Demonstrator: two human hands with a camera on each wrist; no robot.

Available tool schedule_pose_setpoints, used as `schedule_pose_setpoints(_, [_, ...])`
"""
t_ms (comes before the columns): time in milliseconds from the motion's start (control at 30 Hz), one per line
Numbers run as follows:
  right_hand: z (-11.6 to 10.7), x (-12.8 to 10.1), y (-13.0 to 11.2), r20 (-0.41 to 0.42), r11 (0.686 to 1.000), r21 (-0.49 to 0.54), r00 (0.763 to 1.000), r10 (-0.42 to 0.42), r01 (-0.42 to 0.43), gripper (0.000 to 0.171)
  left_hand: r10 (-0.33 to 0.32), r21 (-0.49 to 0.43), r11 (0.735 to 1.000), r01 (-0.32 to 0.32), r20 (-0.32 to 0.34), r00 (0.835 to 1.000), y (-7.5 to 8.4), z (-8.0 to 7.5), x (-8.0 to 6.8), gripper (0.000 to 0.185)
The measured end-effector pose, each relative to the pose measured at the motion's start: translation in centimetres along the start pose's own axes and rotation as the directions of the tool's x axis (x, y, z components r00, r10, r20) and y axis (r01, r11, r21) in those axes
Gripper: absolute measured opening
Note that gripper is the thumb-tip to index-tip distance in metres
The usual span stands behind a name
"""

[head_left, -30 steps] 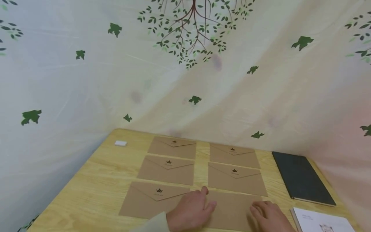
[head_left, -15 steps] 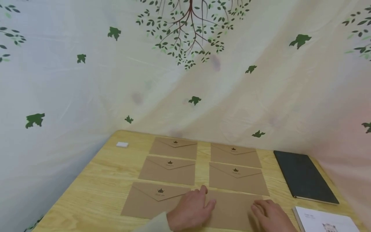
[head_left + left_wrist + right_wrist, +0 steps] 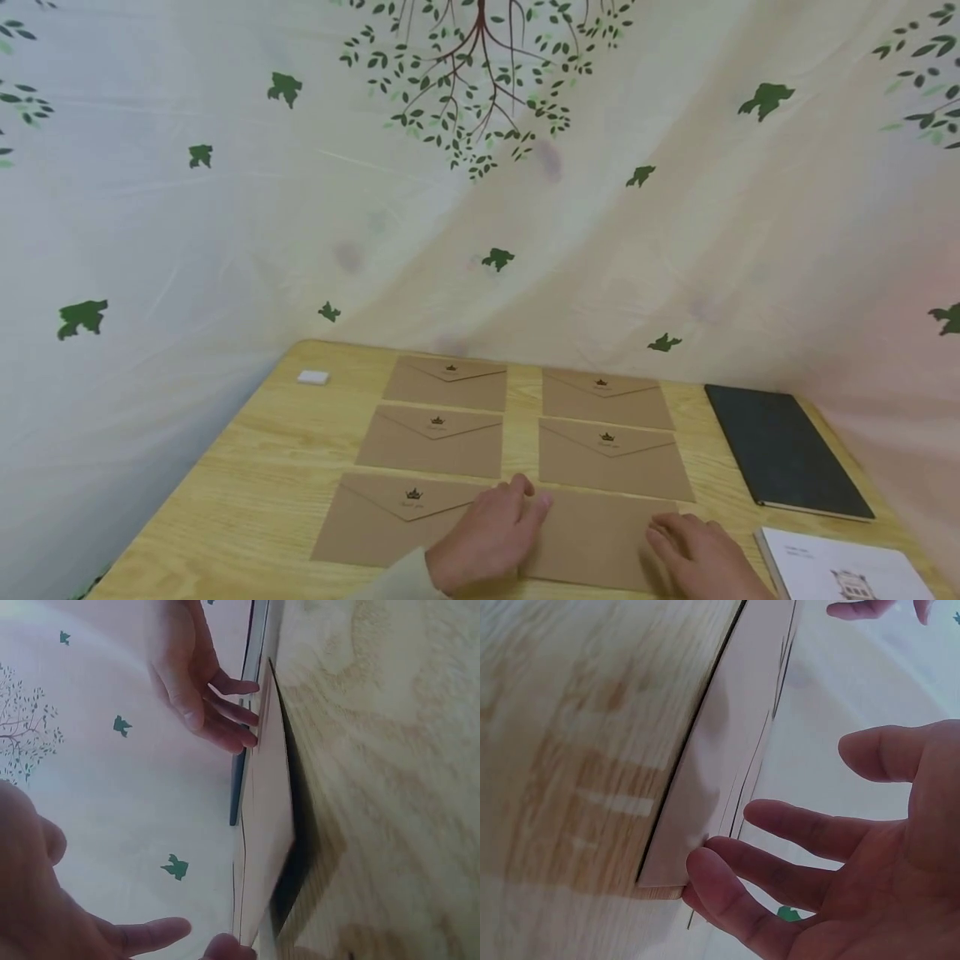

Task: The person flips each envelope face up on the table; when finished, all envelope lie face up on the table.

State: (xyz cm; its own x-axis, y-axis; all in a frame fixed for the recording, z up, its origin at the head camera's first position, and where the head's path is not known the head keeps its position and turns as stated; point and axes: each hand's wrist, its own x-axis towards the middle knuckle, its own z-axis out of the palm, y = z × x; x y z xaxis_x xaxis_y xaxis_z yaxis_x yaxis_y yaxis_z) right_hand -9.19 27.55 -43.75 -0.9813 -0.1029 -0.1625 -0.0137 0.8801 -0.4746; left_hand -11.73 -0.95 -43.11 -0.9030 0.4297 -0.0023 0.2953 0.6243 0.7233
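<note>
In the head view, a plain brown envelope [image 3: 592, 537] with no flap showing lies at the front of the wooden table, between both hands. My left hand [image 3: 491, 533] is at its left end, thumb and fingers extended; the left wrist view shows this hand [image 3: 45, 892] near the envelope [image 3: 262, 817], whose near corner stands off the table. At the right end is my right hand [image 3: 701, 554], fingers loosely bent. In the right wrist view the right hand's fingertips [image 3: 709, 866] touch the envelope's edge [image 3: 705, 772] without closing round it.
Several flap-up envelopes with crown prints, such as one at the front left [image 3: 397, 525], lie in two columns. On the right are a black notebook [image 3: 787, 450] and a white book [image 3: 840, 558]. A small white block [image 3: 312, 377] sits far left. A printed curtain [image 3: 480, 275] hangs behind.
My left hand's thumb has shifted up toward its index finger, and the envelope's lower left corner now shows. The right hand stays almost in place. The head view has tilted slightly.
</note>
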Motion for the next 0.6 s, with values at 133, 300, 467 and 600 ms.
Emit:
schedule_pose_setpoints(133, [0.0, 0.0, 0.0, 0.003, 1.0, 0.009, 1.0, 0.004, -0.004, 0.042, 0.034, -0.047, 0.998, -0.037, -0.074, 0.997, 0.1, -0.2, 0.1, 0.05])
schedule_pose_setpoints(300, [0.1, -0.2, -0.1, 0.008, 0.999, 0.037, 1.0, 0.009, -0.009, 0.039, 0.048, -0.091, 0.994, -0.059, -0.116, 0.992, 0.6, -0.3, 0.0, 0.047])
schedule_pose_setpoints(467, [0.3, -0.4, -0.6, 0.014, 0.997, 0.072, 1.0, 0.009, -0.01, 0.037, 0.138, -0.188, 0.968, -0.164, -0.142, 0.98, 0.9, -0.7, -0.2, 0.041])
schedule_pose_setpoints(600, [0.6, -0.5, -1.4, 0.014, 0.993, 0.117, 1.0, 0.012, -0.014, 0.046, 0.274, -0.269, 0.905, -0.328, -0.22, 0.936, 1.3, -1.4, -0.1, 0.028])
